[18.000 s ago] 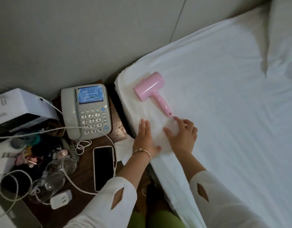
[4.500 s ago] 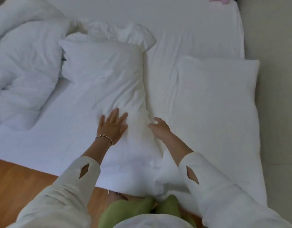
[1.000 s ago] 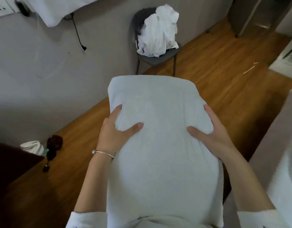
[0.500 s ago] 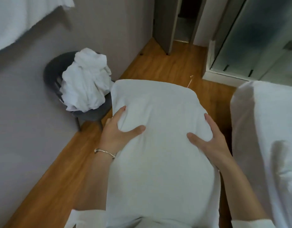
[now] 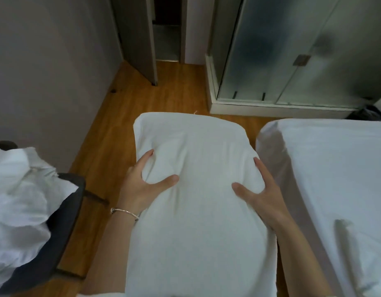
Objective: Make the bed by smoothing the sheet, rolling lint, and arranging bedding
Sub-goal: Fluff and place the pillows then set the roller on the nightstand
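A white pillow is held up over the wood floor, just left of the bed. The left hand grips the pillow's left edge, thumb on top; the right hand grips its right edge likewise. Left of the pillow a dark chair holds crumpled white linen. Beyond the pillow stand a frosted glass enclosure and an open door.
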{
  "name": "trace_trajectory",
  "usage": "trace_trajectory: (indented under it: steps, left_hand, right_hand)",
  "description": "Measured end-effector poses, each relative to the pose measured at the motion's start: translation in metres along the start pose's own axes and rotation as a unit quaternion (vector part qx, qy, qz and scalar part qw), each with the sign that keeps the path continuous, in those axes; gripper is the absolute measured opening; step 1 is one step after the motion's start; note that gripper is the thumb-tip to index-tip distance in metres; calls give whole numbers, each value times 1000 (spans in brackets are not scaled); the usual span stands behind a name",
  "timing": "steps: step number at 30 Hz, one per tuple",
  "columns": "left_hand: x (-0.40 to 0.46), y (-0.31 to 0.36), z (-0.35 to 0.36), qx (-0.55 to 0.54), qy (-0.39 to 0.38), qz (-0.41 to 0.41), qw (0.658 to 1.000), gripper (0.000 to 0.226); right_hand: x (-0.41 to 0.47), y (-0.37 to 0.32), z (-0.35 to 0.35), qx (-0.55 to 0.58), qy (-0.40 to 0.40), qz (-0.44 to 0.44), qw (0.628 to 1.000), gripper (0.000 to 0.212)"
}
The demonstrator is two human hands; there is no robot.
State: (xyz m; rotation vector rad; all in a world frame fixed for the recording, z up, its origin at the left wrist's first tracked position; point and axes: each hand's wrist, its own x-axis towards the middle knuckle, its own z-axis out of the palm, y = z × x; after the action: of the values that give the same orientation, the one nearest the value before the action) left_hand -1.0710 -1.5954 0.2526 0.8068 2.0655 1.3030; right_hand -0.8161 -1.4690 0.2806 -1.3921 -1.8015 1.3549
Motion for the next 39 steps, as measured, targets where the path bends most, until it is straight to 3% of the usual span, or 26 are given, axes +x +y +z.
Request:
trace_trajectory:
  steps: [11,16,22,31,39]
  left_hand:
    - [307,120,124,5,-26,36,999,100]
    - [448,153,194,-9,-93,57,994,104]
    - [630,223,281,-9,-199,93,975,104]
    - [798,313,422,-6,-316,123,941,99]
    - [904,394,637,17,-372,144,917,102]
  right_hand:
    - [315,-52,-72,17,50,11,999,90]
    - [439,-50,-94,11,100,56,993,90]
    - [579,-65,-116,46,221,107,968,88]
    - [725,-80,-194,71,329,158,928,86]
    - [873,-20,-331,100,396,177,896,87]
